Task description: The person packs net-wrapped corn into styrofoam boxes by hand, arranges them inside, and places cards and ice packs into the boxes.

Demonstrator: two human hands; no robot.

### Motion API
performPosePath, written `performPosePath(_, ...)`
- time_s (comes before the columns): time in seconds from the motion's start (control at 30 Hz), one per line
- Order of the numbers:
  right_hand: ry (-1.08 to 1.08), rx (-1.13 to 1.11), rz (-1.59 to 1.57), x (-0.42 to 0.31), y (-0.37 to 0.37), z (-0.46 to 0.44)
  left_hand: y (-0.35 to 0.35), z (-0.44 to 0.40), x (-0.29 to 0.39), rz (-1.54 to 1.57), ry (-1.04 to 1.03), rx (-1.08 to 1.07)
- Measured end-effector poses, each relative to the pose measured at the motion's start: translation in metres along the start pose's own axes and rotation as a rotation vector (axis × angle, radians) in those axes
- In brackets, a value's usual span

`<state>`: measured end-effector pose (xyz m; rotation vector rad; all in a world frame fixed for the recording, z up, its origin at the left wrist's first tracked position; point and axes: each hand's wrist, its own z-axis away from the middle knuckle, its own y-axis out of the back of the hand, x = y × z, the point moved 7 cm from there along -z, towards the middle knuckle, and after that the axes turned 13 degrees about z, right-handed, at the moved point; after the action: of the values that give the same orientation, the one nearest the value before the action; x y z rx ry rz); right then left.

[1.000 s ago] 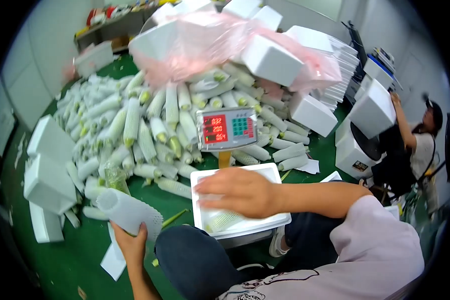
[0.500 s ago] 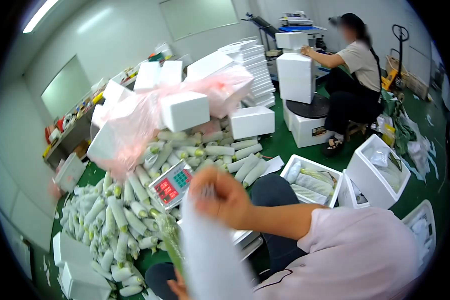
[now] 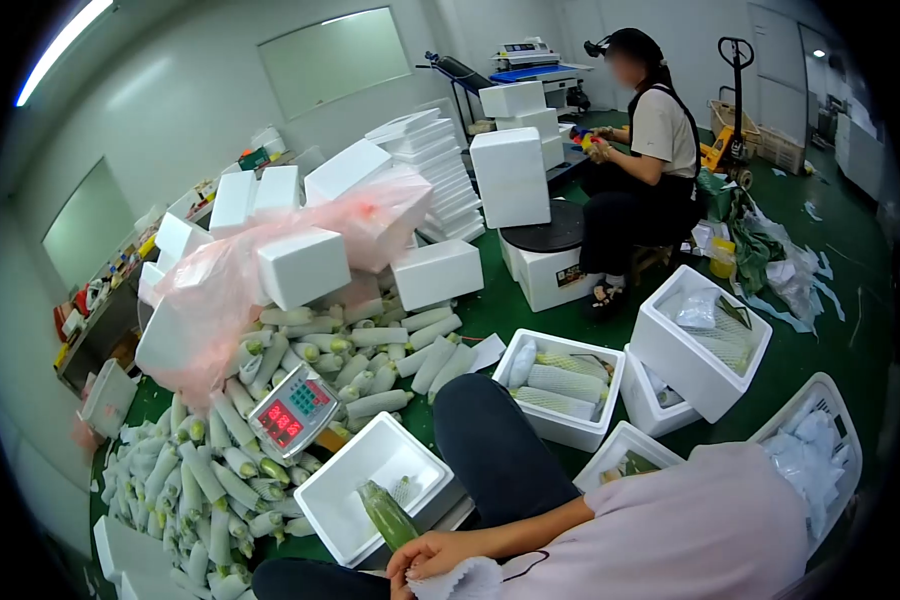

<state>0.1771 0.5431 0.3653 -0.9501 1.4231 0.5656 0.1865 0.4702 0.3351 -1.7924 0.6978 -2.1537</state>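
Note:
A long green vegetable (image 3: 387, 515) in shiny clear film slants up from the bottom edge, its far end over an open white foam box (image 3: 370, 455). My right hand (image 3: 438, 553) is closed at its near end. White foam net (image 3: 467, 580) bunches under that hand and covers the vegetable's lower part. My left hand is mostly hidden under the right one at the bottom edge; its fingers cannot be made out. Beyond the box a digital scale (image 3: 295, 410) with red figures leans on a heap of net-wrapped vegetables (image 3: 210, 480).
White foam boxes (image 3: 305, 268) and pink plastic film (image 3: 215, 325) lie behind the heap. On my right stand an open box of wrapped vegetables (image 3: 560, 385), a tilted box (image 3: 705, 370) and a white basket (image 3: 835, 430). A co-worker (image 3: 660, 120) sits by stacked boxes.
My right hand has come down from in front of the scale to the bottom edge, and the white net with it. The view has turned right, and the box under the vegetable now shows.

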Motion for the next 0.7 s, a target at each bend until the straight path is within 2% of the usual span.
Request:
performPosePath(0.1,-0.121,0.185,0.771,-0.046,-0.005,0.021,0.003,0.0,-0.001,0.029,0.0,0.001)
performPosePath(0.2,0.131,0.151,0.676,-0.037,-0.016,0.018,0.007,0.001,-0.001,0.049,-0.005,-0.003)
performPosePath(0.23,0.227,0.193,0.714,-0.058,-0.021,0.023,0.009,0.002,-0.002,0.058,-0.006,-0.003)
performPosePath(0.33,0.255,0.311,1.02,-0.061,-0.019,0.021,0.013,0.004,-0.004,0.092,0.001,-0.006)
performPosePath(0.37,0.266,0.28,1.037,-0.061,-0.018,0.016,0.015,0.007,-0.005,0.095,-0.003,-0.009)
performPosePath(0.47,0.447,0.378,1.237,-0.078,-0.019,0.01,0.025,0.014,-0.004,0.107,-0.002,0.001)
performPosePath(0.5,0.603,0.47,1.334,-0.099,-0.019,0.01,0.028,0.017,-0.004,0.112,-0.004,0.004)
performPosePath(0.53,0.562,0.433,1.389,-0.102,-0.009,0.005,0.03,0.02,-0.004,0.117,-0.007,0.004)
performPosePath(0.57,0.519,0.496,1.457,-0.115,0.005,0.001,0.033,0.021,-0.005,0.124,-0.011,0.006)
performPosePath(0.6,0.594,0.529,1.409,-0.136,0.019,0.0,0.035,0.024,-0.006,0.132,-0.01,0.008)
performPosePath(0.63,0.342,0.455,1.225,-0.146,0.04,-0.007,0.038,0.026,-0.007,0.141,-0.015,0.01)
performPosePath(0.67,0.245,0.396,1.236,-0.155,0.05,-0.015,0.04,0.028,-0.006,0.15,-0.029,0.012)
performPosePath(0.7,0.215,0.339,1.116,-0.159,0.056,-0.02,0.042,0.029,-0.007,0.161,-0.038,0.011)
